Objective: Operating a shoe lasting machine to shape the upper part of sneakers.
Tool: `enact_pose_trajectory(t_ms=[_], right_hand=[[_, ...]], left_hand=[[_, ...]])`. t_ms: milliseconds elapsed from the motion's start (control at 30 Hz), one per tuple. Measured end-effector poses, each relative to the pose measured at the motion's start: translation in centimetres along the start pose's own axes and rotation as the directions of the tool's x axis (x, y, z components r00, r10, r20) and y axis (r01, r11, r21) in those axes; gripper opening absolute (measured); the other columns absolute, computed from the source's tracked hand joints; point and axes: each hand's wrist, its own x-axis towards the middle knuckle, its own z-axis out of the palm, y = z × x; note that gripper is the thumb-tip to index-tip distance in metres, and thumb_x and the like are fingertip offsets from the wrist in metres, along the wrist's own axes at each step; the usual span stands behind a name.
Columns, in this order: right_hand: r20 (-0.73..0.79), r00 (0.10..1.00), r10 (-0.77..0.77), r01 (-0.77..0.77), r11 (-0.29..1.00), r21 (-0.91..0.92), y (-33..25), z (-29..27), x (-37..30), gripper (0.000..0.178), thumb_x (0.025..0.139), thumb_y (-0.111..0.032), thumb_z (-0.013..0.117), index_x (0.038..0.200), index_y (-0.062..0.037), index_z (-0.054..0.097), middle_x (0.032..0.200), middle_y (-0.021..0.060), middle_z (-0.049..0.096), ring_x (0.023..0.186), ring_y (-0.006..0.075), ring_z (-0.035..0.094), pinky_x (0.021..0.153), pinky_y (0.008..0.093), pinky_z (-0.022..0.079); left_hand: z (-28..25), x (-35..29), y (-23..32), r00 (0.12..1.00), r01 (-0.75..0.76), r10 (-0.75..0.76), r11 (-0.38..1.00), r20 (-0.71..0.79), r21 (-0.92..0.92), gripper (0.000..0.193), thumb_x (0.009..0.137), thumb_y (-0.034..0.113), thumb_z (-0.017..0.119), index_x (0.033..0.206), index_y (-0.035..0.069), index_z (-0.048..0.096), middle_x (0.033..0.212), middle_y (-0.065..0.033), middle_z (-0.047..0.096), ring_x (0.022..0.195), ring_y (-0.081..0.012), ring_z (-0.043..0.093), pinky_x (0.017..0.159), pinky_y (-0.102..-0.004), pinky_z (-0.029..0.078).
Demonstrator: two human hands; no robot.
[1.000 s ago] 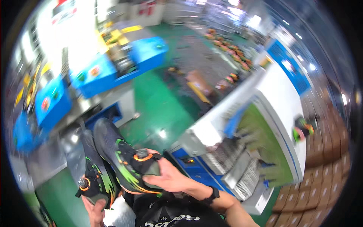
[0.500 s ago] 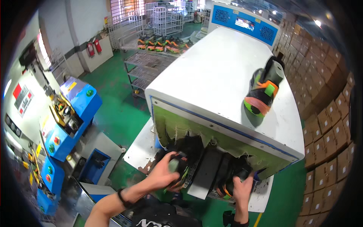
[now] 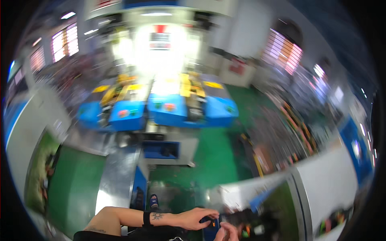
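Observation:
My left hand (image 3: pixel 200 218) reaches in at the bottom centre, fingers curved and apart from the thumb. No held thing can be made out in it. Close beside it, my right hand (image 3: pixel 227 232) is cut off by the lower edge, its fingers bent and smeared by motion. Between the two hands shows a dark blue patch with an orange fleck, too blurred to name. Just right of my right hand, dark shoes with orange and green parts (image 3: pixel 247 231) lie at the mouth of a white machine (image 3: pixel 321 176).
Another black, orange and green shoe (image 3: pixel 337 219) rests on the white machine's top. Ahead stands a press with blue stations (image 3: pixel 167 105) and a bright lamp. A metal table (image 3: pixel 116 176) is at left. On the right, a rack holds a blurred row of shoes (image 3: pixel 297 125).
The view has swung far left, from the white machine to the blue press. Both hands, earlier on two dark shoes at the machine's opening, are now close together, apart from those shoes.

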Motion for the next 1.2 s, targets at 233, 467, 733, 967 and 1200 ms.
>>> enact_pose_trajectory(t_ms=[233, 467, 733, 967, 1200], right_hand=[[0.652, 0.758, -0.034, -0.093, 0.983, 0.16, -4.3, 19.3, 2.3, 0.016, 0.09, -0.001, 0.058, 0.104, 0.0014, 0.063, 0.099, 0.0081, 0.066, 0.088, 0.0137, 0.06, 0.081, 0.027, 0.048], [0.953, -0.146, -0.266, 0.327, 0.896, 0.301, -16.0, 40.3, -7.7, 0.023, 0.086, -0.003, 0.061, 0.109, 0.0006, 0.062, 0.096, 0.0065, 0.066, 0.089, 0.0175, 0.061, 0.083, 0.0301, 0.049], [0.327, -0.858, -0.397, 0.239, 0.256, 0.937, -26.1, 70.2, -31.5, 0.064, 0.079, -0.028, 0.076, 0.129, 0.0005, 0.046, 0.128, 0.0251, 0.052, 0.117, 0.0394, 0.054, 0.099, 0.0431, 0.045], [0.425, -0.892, -0.155, 0.452, -0.299, 0.84, -36.4, 96.0, -47.2, 0.07, 0.065, -0.034, 0.085, 0.117, 0.0019, 0.054, 0.118, 0.0255, 0.059, 0.111, 0.0397, 0.056, 0.093, 0.0446, 0.047], [0.455, -0.814, -0.362, 0.576, -0.396, 0.715, -33.0, 89.9, -49.3, 0.07, 0.068, -0.057, 0.077, 0.101, 0.0001, 0.055, 0.074, 0.0226, 0.065, 0.069, 0.0399, 0.065, 0.06, 0.047, 0.052]], left_hand=[[-10.3, -23.5, -10.9, 0.684, 0.462, -0.251, 0.875, -0.685, 0.141, 0.048, 0.08, 0.014, 0.057, 0.125, -0.002, 0.051, 0.118, -0.0202, 0.061, 0.113, -0.0355, 0.057, 0.097, -0.0418, 0.045], [-5.1, -55.8, -16.7, -0.743, 0.522, -0.04, 0.589, -0.668, -0.617, 0.047, 0.08, 0.015, 0.059, 0.122, -0.004, 0.053, 0.116, -0.0272, 0.059, 0.111, -0.0435, 0.055, 0.098, -0.0458, 0.044], [3.5, -69.5, -20.4, -0.806, 0.582, 0.253, 0.168, -0.536, -0.796, 0.051, 0.079, 0.017, 0.062, 0.123, -0.003, 0.049, 0.134, -0.0163, 0.048, 0.126, -0.0328, 0.044, 0.105, -0.0471, 0.032], [1.3, -70.6, -20.5, -0.862, 0.506, 0.156, 0.277, -0.482, -0.817, 0.046, 0.077, 0.016, 0.063, 0.119, -0.002, 0.054, 0.13, -0.0133, 0.053, 0.123, -0.0295, 0.049, 0.102, -0.0449, 0.036], [3.5, -70.5, -17.9, -0.823, 0.56, 0.254, 0.207, -0.508, -0.802, 0.05, 0.074, 0.014, 0.063, 0.121, -0.001, 0.053, 0.131, -0.0136, 0.053, 0.123, -0.0303, 0.05, 0.103, -0.0454, 0.036]])
